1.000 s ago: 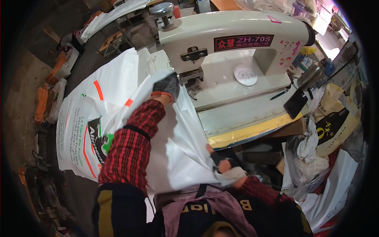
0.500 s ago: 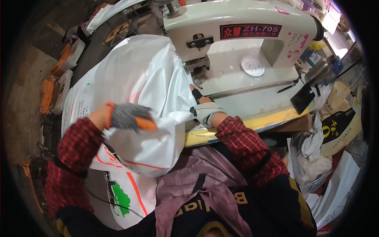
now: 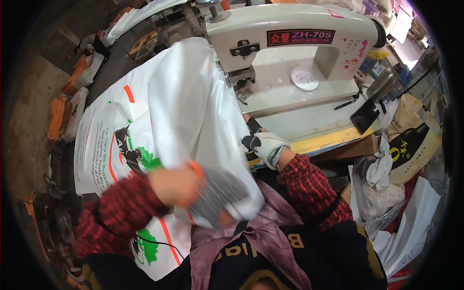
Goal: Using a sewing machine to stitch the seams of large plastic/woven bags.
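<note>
Since half a second ago the left hand (image 3: 212, 193) has swung from the left side toward the person's middle, carrying the near end of the white woven sack (image 3: 188, 101) with it, while the right hand (image 3: 266, 145) has stayed at the near edge of the machine bed.

At the far left, flattened orange and white bags (image 3: 67, 111) lie on the floor. Next to them a printed white sack (image 3: 104, 145) with green and orange marks hangs flat off the left of the work area. The left hand, in a grey glove and blurred by motion, is closed on a bunched fold of the white woven sack just in front of the person's chest. The sack runs from that grip up and away to the needle head of the cream sewing machine (image 3: 290, 53), draped over the left edge of its bed. The right hand, in a white and black glove, lies partly curled on the sack's right edge at the bed's near edge; whether it pinches the cloth cannot be told. To the right, a dark phone (image 3: 365, 116) leans on the bed's right end.
</note>
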Available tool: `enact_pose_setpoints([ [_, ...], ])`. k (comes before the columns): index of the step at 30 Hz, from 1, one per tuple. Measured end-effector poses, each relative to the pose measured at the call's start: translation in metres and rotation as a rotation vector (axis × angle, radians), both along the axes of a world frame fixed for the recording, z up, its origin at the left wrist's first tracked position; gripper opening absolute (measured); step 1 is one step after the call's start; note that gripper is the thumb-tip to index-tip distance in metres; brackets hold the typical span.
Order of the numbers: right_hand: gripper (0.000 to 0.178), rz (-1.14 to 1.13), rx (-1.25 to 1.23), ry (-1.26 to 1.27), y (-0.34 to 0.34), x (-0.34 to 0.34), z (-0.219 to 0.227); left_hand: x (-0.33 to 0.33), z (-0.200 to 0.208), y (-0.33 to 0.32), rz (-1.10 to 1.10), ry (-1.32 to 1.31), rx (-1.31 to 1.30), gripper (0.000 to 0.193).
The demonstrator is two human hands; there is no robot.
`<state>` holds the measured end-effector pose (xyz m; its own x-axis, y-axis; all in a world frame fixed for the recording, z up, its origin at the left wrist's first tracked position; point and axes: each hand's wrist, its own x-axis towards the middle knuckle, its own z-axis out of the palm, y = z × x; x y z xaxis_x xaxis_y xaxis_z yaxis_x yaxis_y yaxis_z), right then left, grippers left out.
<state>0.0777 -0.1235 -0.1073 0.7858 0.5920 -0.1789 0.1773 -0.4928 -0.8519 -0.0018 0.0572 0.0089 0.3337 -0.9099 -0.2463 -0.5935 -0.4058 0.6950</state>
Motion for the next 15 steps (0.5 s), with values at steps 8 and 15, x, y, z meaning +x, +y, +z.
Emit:
enact_pose_setpoints([
  [8,0.031,0.158,-0.373,-0.232,0.023,-0.055,0.009,-0.068,-0.062,-0.078,-0.365,0.249,0.453,0.021],
  [15,0.06,-0.374,-0.336,-0.261,0.094,0.045,-0.071,0.045,0.109,-0.016,0.269,-0.406,1.315,0.016],
])
